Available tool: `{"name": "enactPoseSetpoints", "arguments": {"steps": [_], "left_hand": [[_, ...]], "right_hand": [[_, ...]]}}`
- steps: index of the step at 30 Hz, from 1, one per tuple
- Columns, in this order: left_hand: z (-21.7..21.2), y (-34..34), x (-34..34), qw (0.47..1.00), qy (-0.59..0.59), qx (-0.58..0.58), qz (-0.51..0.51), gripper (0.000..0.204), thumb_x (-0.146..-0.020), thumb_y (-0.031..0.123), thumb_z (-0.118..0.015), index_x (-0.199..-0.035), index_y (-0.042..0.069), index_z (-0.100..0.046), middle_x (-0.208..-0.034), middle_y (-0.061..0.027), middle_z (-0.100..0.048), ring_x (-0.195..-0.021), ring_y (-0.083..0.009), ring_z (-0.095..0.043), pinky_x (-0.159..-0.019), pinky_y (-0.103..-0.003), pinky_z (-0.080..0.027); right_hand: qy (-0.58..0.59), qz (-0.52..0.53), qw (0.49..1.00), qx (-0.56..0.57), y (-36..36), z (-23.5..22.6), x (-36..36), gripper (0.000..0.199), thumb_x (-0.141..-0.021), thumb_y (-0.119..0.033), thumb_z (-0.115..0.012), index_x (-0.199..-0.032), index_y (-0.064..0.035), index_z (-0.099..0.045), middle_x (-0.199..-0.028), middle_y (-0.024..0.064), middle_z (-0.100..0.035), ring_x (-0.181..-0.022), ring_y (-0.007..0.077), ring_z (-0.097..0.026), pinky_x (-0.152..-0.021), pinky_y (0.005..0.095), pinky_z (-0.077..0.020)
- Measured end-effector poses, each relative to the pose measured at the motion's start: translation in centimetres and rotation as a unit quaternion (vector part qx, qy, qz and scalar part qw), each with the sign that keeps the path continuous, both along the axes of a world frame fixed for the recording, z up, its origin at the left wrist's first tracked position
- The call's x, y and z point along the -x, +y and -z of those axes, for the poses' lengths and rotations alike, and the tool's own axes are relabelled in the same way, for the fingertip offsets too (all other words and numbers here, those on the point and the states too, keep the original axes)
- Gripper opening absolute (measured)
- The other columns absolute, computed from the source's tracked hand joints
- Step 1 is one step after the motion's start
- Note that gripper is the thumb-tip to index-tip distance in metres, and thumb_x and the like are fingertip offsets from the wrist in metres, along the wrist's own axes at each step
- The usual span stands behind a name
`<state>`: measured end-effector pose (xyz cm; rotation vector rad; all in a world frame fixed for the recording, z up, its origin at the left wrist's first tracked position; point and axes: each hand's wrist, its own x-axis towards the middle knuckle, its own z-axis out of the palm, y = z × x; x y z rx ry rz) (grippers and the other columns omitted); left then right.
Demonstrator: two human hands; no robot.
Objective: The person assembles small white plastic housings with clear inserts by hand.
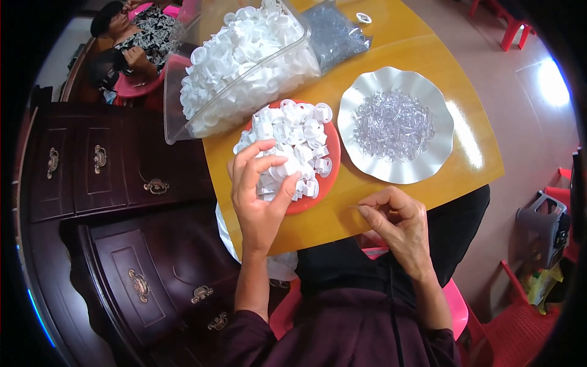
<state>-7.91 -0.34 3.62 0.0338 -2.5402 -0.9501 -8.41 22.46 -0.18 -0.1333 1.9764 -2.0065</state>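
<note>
My left hand (260, 189) is over a red plate (333, 144) heaped with small white plastic pieces (299, 131), some with round rings. Its thumb and index finger close around one white piece (285, 168), while the other fingers curve above the heap. Beyond the table's near edge, my right hand (397, 223) is pinched, with a thin, small clear pin (353, 207) just showing at its fingertips. Farther off and to the right, a white scalloped plate (444, 144) bears a pile of short clear plastic pins (394, 125).
A clear plastic bin (177, 125) full of white pieces stands at the far left of the yellow table (483, 137). Beside it lie a clear bag (336, 37) and a loose white ring (364, 18). Dark drawers (116, 159) flank the left; another person (150, 30) sits beyond.
</note>
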Motion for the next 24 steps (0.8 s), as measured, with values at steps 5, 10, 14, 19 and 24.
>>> {"name": "enactPoseSetpoints", "arguments": {"steps": [5, 10, 14, 19, 24], "left_hand": [[1.0, 2.2, -1.3, 0.966, 0.055, -0.222, 0.124, 0.035, -0.081, -0.009, -0.073, -0.109, 0.003, -0.056, -0.122, -0.0184, -0.062, -0.108, -0.0231, -0.062, -0.091, -0.033, -0.052], [2.4, 5.1, -2.2, 0.921, 0.035, -0.354, 0.157, 0.036, -0.088, -0.012, -0.066, -0.116, 0.001, -0.048, -0.129, -0.0285, -0.057, -0.108, -0.0256, -0.066, -0.093, -0.033, -0.054], [2.9, 6.1, -1.9, 0.923, 0.007, -0.359, 0.141, 0.034, -0.089, -0.013, -0.063, -0.116, -0.001, -0.048, -0.132, -0.0314, -0.055, -0.112, -0.0295, -0.065, -0.094, -0.034, -0.054], [3.1, 6.1, -1.7, 0.902, 0.005, -0.392, 0.179, 0.02, -0.097, -0.006, -0.053, -0.116, -0.002, -0.05, -0.133, -0.032, -0.054, -0.12, -0.0314, -0.06, -0.102, -0.038, -0.049], [3.3, 6.0, -1.7, 0.898, 0.003, -0.402, 0.179, 0.015, -0.1, -0.003, -0.05, -0.114, -0.002, -0.053, -0.134, -0.0312, -0.054, -0.121, -0.032, -0.06, -0.104, -0.039, -0.047]], "right_hand": [[-0.028, 0.047, 0.995, 0.085, -1.2, -1.9, -0.4, 0.01, -0.087, -0.005, -0.073, -0.093, 0.0002, -0.068, -0.084, 0.0037, -0.069, -0.066, 0.005, -0.057, -0.058, 0.0202, -0.0452], [0.045, 0.059, 0.985, 0.157, -2.2, -2.7, -0.1, 0.011, -0.089, -0.001, -0.069, -0.099, 0.0036, -0.066, -0.105, 0.0123, -0.071, -0.08, 0.0093, -0.065, -0.071, 0.0234, -0.054], [0.018, 0.085, 0.98, 0.177, -2.4, -1.4, -0.1, 0.011, -0.09, -0.002, -0.07, -0.098, 0.0038, -0.065, -0.106, 0.0114, -0.071, -0.083, 0.009, -0.066, -0.074, 0.0231, -0.0548], [0.007, 0.104, 0.979, 0.174, -2.0, -1.5, 0.0, 0.011, -0.091, -0.003, -0.069, -0.099, 0.0037, -0.065, -0.106, 0.0119, -0.071, -0.085, 0.0079, -0.065, -0.073, 0.0228, -0.0547], [0.015, 0.113, 0.977, 0.18, -2.1, -0.8, 0.1, 0.01, -0.091, -0.004, -0.069, -0.098, 0.0026, -0.066, -0.104, 0.0106, -0.073, -0.083, 0.0057, -0.063, -0.069, 0.0212, -0.0531]]}}
